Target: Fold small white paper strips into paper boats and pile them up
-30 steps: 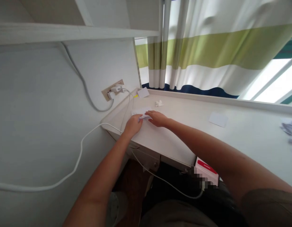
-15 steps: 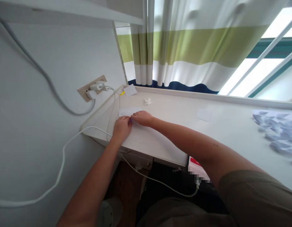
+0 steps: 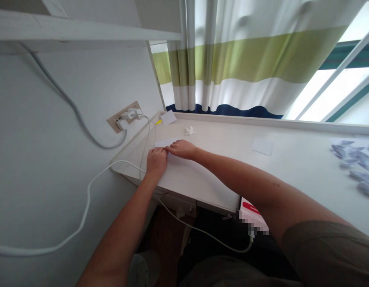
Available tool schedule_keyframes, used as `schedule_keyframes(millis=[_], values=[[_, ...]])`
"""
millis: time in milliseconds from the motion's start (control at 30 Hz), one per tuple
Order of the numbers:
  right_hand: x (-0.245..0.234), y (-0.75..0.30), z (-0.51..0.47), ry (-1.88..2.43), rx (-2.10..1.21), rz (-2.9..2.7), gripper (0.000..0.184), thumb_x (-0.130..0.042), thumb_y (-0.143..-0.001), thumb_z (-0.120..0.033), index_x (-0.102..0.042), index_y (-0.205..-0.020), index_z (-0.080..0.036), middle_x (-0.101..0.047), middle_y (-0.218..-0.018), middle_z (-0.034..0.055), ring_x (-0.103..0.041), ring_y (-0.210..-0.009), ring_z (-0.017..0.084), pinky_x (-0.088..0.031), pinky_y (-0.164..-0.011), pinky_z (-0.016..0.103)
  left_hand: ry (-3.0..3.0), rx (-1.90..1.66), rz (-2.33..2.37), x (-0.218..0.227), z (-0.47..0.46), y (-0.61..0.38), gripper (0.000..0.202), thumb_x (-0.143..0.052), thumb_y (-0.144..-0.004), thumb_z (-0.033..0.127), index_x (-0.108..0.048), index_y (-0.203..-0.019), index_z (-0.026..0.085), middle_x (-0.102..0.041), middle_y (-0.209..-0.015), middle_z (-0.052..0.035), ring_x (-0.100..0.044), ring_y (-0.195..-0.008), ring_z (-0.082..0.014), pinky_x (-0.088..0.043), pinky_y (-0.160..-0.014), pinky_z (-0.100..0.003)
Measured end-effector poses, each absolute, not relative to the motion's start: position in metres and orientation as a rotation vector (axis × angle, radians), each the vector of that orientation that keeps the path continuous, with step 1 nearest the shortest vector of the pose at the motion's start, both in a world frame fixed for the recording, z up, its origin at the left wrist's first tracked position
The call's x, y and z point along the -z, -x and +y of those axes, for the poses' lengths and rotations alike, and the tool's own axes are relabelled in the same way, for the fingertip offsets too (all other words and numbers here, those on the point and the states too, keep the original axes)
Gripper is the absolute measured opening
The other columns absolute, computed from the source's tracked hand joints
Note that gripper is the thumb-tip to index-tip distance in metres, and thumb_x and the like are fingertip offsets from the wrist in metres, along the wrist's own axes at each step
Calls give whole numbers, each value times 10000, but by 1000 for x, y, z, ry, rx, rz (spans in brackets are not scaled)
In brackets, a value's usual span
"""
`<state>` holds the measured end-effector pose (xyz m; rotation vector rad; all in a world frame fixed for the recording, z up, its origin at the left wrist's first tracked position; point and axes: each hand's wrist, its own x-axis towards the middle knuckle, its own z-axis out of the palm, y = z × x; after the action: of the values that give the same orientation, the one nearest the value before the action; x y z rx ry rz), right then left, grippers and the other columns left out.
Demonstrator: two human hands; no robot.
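A white sheet of paper (image 3: 163,142) lies at the left end of the white desk (image 3: 229,133), mostly covered by my hands. My left hand (image 3: 157,159) is closed, its fingers curled at the paper's near edge. Touching it from the right, my right hand (image 3: 182,149) is also closed, its fingertips pinched together on the paper. The exact grip is hidden beneath the fingers. Farther back lies a small crumpled white piece (image 3: 189,130), apart from both hands.
Several folded paper pieces (image 3: 353,163) lie at the desk's right. White cards (image 3: 262,146) rest mid-desk and in the far left corner. White cables (image 3: 88,199) run from the wall socket (image 3: 124,116) past the desk's left edge. A shelf (image 3: 83,32) overhangs the left wall.
My view has shifted slightly, so the scene sits a little farther right and more of the shelf shows. Both hands stay together on the paper, with the fingertips slightly closer.
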<state>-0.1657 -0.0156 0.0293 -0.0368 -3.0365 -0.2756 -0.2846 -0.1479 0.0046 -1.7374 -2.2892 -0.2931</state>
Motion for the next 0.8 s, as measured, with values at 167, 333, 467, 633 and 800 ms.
schedule_keyframes(millis=[167, 333, 467, 633, 800], values=[[-33, 160, -8, 60, 238, -3016, 266, -456, -1144, -143, -654, -1316, -98, -805, -1125, 191, -747, -1026, 278, -478, -838, 357, 1721, 339, -2318, -9, -143, 284, 315, -482, -1070, 227, -789, -1058, 157, -798, -1099, -207, -718, -1147, -378, -503, -1002, -494], [-41, 158, 2, 231, 6, -2994, 229, -582, -1103, -182, -781, -1215, -184, -835, -1162, 148, -770, -1042, 278, -457, -793, 333, 1734, 530, -2362, -13, -147, 289, 274, -618, -1025, 247, -769, -1242, 171, -803, -1233, -187, -713, -1219, -381, -505, -1074, -501], [-56, 148, 7, 313, -71, -2893, 281, -548, -1101, -143, -816, -1179, -172, -835, -1199, 145, -773, -1080, 273, -475, -835, 329, 1702, 840, -2358, -13, -142, 290, 403, -675, -1010, 301, -697, -1392, 174, -785, -1314, -178, -694, -1283, -371, -490, -1150, -521], [-68, 91, 22, 574, -896, -2156, 151, -695, -996, -186, -831, -1046, -141, -847, -1018, 101, -775, -947, 246, -552, -846, 334, 1678, 1808, -2327, -18, -101, 265, 582, -756, -947, 327, -584, -1467, 131, -782, -1292, -190, -727, -1266, -296, -553, -1104, -457], [-63, -18, 42, 732, -1300, -1540, 298, -922, -779, -372, -748, -903, -164, -805, -892, 51, -724, -811, 185, -606, -775, 332, 2041, 2459, -2168, -26, -38, 188, 466, -854, -835, 419, -712, -1190, 153, -821, -1159, -130, -776, -1073, -246, -616, -934, -381]])
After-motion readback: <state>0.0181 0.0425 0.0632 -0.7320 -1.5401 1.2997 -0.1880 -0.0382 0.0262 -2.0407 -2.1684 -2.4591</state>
